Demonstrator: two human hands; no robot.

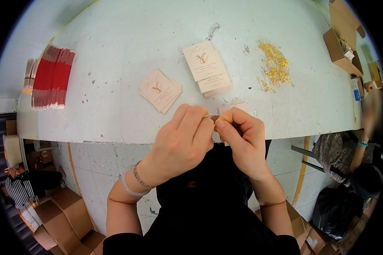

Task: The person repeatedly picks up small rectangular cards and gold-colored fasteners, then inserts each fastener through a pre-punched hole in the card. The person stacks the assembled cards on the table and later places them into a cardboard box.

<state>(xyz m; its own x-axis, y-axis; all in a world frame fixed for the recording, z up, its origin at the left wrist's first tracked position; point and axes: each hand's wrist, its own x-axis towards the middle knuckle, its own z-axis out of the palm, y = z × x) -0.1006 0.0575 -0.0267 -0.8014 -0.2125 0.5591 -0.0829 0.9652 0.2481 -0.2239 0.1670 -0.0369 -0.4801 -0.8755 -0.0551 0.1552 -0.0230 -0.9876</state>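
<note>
Close together at the near edge of the table, my left hand and my right hand both pinch at something small. A thin pale strand or edge shows between the fingertips; the rest of it is hidden by my fingers. Just beyond my right hand lies a small stack of pale cards, partly covered, with a gold pin on or behind it. Farther off are a taller stack of cream printed cards and, to its left, a fanned stack of similar cards. A loose heap of gold safety pins lies to the right.
Red packets in clear sleeves are lined up on the table's left side. An open cardboard box stands at the right edge. More boxes sit at lower left. Another person is at the right, one more at far left.
</note>
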